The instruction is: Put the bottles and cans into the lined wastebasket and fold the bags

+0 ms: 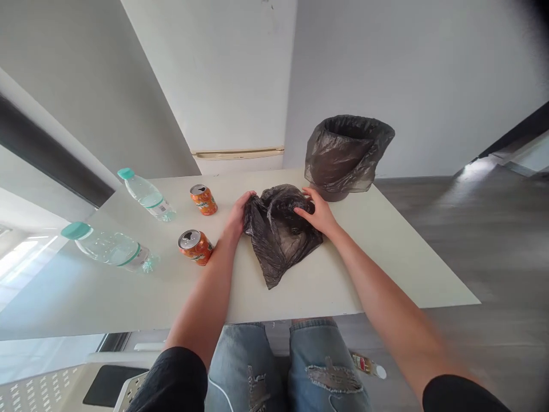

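So the bag (285,246) sits right between both hands, touching each, its loose corner pointing near. Left hand (238,216) has its left edge gripped; right hand (317,214) curls over the right side, can't tell if it's pinching. Lined bin (343,160)'s just beyond that one, far right.

Tabletop (397,254): near side and right of the crumpled bag (281,237), bare room where my right hand (317,213) could slide.
Lined bin (343,163): behind and right of the bag, blocking that hand going forward.
Near can (198,249), far can (205,201): left of the bag, in my left hand's (241,214) sideways path.
Near bottle (114,250), far bottle (146,196): farther left.
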The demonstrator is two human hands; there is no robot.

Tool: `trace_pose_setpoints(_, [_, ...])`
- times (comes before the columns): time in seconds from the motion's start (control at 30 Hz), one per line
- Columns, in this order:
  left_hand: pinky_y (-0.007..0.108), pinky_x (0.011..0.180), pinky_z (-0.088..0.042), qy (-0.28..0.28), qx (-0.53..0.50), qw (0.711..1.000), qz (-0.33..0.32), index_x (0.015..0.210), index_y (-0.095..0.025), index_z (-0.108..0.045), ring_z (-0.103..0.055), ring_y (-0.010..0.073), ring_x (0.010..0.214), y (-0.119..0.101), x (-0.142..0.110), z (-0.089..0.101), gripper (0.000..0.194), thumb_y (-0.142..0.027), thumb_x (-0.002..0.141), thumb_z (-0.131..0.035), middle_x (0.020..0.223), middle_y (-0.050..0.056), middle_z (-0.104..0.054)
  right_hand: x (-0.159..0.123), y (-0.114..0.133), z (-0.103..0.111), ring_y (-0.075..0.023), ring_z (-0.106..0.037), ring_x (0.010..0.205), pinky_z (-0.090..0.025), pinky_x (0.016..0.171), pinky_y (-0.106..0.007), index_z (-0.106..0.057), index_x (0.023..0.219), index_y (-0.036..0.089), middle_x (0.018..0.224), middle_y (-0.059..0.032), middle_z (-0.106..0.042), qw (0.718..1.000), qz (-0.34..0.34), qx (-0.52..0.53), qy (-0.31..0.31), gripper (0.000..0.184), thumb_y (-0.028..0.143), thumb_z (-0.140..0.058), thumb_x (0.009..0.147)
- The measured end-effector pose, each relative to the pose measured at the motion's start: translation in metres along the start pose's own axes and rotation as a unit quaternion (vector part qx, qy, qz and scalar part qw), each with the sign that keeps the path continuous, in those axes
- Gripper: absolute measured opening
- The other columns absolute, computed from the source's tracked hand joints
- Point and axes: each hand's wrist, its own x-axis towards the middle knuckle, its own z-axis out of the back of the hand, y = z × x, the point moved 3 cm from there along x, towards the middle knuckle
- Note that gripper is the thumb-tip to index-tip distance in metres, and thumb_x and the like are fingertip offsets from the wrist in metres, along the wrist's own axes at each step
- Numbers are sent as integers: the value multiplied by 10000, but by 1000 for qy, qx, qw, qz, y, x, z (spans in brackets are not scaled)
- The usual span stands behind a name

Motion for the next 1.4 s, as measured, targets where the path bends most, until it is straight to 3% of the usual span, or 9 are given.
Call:
trace_pose_setpoints(0.13, [271,744,-555,17,-9,1000,-7,941,-209,-693,-675,155,772,2,2,-1,357,-500,818,-860,884,7,-714,5,-17,0,-289,-684,887,-532,916,-458,-767,975,208,876,-51,-736,995,-74,63,-13,334,522,-746,864])
trace_pose_setpoints(0.2, [272,780,-555,20,20,998,-49,942,-207,-703,-685,160,832,1,3,-2,383,-524,808,-871,951,23,-726,7,-21,-2,-249,-647,798,-521,829,-408,-741,813,214,785,-23,-700,980,-115,157,-43,333,540,-715,875])
trace_pose_setpoints(0.33, [263,795,-533,-6,69,991,-115,1051,-216,-719,-698,168,926,3,4,-2,486,-441,704,-973,1139,48,-746,11,-25,-7,-231,-665,864,-524,831,-364,-765,940,238,924,-6,-763,912,-168,364,-88,281,453,-793,761])
trace_pose_setpoints(0.4, [266,785,-530,-21,91,987,-132,1105,-231,-712,-700,169,935,5,4,-1,537,-428,688,-987,1240,59,-735,13,-25,-7,-244,-679,948,-528,879,-367,-763,1004,247,1016,-13,-781,899,-165,394,-94,328,399,-796,716])
trace_pose_setpoints(0.5, [264,802,-536,-28,115,983,-142,1085,-234,-726,-697,161,945,6,4,-1,470,-484,751,-943,1253,53,-724,15,-27,-5,-247,-663,981,-515,903,-370,-751,1012,246,1042,-14,-769,909,-150,377,-91,321,351,-746,708])
trace_pose_setpoints(0.6, [257,800,-533,-15,117,985,-128,1048,-225,-744,-693,163,919,7,2,-2,423,-518,792,-910,1066,39,-742,14,-30,-3,-219,-616,884,-490,848,-348,-709,890,233,909,0,-713,918,-145,356,-92,203,314,-700,704])
trace_pose_setpoints(0.8, [254,673,-499,-13,86,991,-102,1057,-233,-735,-647,161,749,8,1,-4,479,-474,717,-970,870,13,-721,14,-32,-2,-173,-510,747,-412,711,-295,-571,813,248,753,43,-558,929,-125,332,-106,157,251,-674,693])
trace_pose_setpoints(1.07, [263,697,-511,-90,10,992,-90,966,-214,-695,-664,158,771,10,16,23,353,-393,751,-910,877,2,-714,16,-28,6,-228,-596,989,-453,939,-363,-679,679,230,955,-29,-642,954,-52,265,-132,132,319,-691,776])
trace_pose_setpoints(1.4, [304,784,-600,-93,-4,994,-64,966,-220,-676,-728,185,816,17,27,37,347,-430,775,-877,884,17,-756,10,-13,11,-205,-513,719,-429,739,-361,-610,617,236,685,-20,-544,951,-84,269,-130,161,311,-560,750])
